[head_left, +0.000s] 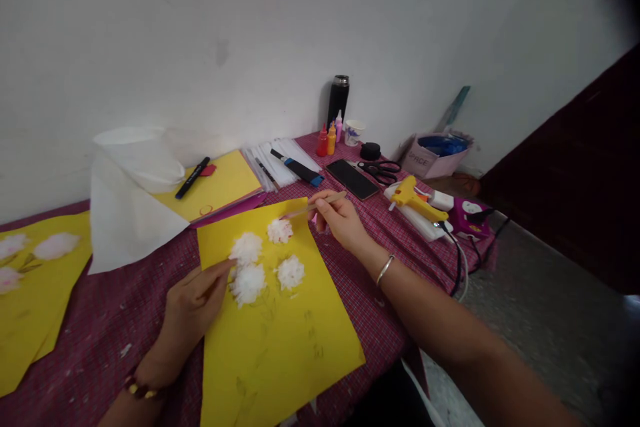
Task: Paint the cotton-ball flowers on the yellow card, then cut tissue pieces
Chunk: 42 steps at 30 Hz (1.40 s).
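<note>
My right hand (340, 219) pinches a thin paintbrush (299, 212) with a pale handle. Its tip reaches the upper right white flower (280, 231), which has pinkish-red marks. That flower and several other fluffy white ones sit on a yellow sheet (280, 353) with faint drawn stems and leaves. My left hand (196, 300) rests along the sheet's left edge, its fingers stretched toward the two left flowers, the upper (246, 248) and the lower (249, 282). The fingertips are close to these flowers; whether they touch them I cannot tell.
Behind the sheet lie white paper (135, 193), a black marker (193, 177) and a phone (352, 179). Paint bottles (323, 141), scissors (383, 171), a black flask (339, 97) and a paper cup (354, 132) stand farther back. A yellow glue gun (415, 199) with cords is right.
</note>
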Tool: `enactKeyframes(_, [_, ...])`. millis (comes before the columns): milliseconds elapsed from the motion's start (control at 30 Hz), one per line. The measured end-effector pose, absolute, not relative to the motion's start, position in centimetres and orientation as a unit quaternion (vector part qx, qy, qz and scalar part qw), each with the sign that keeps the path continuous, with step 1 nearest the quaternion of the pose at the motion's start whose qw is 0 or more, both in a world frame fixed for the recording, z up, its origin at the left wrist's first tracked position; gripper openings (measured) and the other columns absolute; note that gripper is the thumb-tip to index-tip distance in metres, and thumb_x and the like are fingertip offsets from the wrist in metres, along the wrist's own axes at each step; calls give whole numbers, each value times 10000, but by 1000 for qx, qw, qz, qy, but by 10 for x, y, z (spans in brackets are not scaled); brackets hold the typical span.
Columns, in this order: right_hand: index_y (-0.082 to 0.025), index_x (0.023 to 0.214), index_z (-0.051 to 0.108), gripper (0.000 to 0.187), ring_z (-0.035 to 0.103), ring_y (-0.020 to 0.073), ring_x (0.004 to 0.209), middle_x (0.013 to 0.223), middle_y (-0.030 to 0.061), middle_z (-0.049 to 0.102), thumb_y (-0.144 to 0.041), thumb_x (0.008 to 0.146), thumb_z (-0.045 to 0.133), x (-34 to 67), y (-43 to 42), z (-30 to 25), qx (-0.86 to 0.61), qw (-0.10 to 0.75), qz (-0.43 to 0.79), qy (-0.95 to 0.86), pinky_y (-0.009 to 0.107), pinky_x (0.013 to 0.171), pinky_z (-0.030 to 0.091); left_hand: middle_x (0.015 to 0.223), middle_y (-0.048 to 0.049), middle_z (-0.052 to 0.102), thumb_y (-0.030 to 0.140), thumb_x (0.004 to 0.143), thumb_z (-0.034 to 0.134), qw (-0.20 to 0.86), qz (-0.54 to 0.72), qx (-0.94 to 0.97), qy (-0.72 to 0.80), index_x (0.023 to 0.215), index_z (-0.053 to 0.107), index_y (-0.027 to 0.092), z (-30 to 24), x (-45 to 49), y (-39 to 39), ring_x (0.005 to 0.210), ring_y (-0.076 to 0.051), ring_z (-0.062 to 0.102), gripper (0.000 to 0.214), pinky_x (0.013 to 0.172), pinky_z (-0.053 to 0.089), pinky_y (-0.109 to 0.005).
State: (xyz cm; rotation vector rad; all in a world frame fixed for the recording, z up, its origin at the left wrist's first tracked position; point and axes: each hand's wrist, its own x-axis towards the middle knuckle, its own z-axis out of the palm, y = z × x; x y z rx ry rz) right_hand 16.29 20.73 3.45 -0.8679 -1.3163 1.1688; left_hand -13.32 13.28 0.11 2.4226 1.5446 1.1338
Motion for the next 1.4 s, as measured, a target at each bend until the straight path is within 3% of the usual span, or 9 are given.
enactKeyframes(467, [-189,892,554,361,467,61,413,646,-34,604,-544,831,578,160,212,30,-361,556,506,-552,195,404,371,900,-7,767,241,881,560,1,370,789,489,965,720,241,5,-129,133,746,-159,722,181,667,582,-252])
enactKeyframes(667, [-190,764,522,292,418,75,444,538,-53,469,-447,899,493,195,213,48,-458,590,372,-551,203,440,321,935,-27,762,298,862,596,1,367,776,513,961,706,209,3,-129,133,819,-192,724,173,761,590,-304])
enactKeyframes(800, [-179,718,516,267,428,93,524,578,-34,463,-364,902,463,226,218,53,-544,508,271,-611,226,503,308,963,-26,755,346,872,582,37,351,774,526,969,702,204,6,-131,132,856,-216,719,209,799,590,-338])
enactKeyframes(933, [-172,706,529,270,461,116,584,633,-6,523,-345,895,443,234,223,45,-584,433,217,-652,245,543,310,1016,-25,747,346,935,464,64,333,768,544,1018,698,219,7,-135,132,921,-217,708,279,840,576,-355])
enactKeyframes(1100, [-166,712,556,232,502,126,596,637,7,564,-319,869,481,231,226,37,-580,393,277,-658,238,547,349,1081,-61,729,338,976,339,85,341,763,542,1049,689,195,3,-139,132,1013,-216,682,385,868,549,-360])
enactKeyframes(1267, [-178,728,541,263,400,81,424,498,-51,463,-393,875,501,219,219,44,-528,532,357,-557,210,434,299,1042,-75,740,348,982,308,80,348,769,531,1017,697,175,3,-137,132,973,-205,692,427,834,552,-334])
enactKeyframes(1400, [-180,819,562,310,434,65,393,581,-31,574,-488,850,550,189,207,45,-438,557,456,-538,198,391,307,1026,-73,745,364,980,309,77,345,770,531,998,702,166,7,-134,130,959,-201,697,440,831,552,-318])
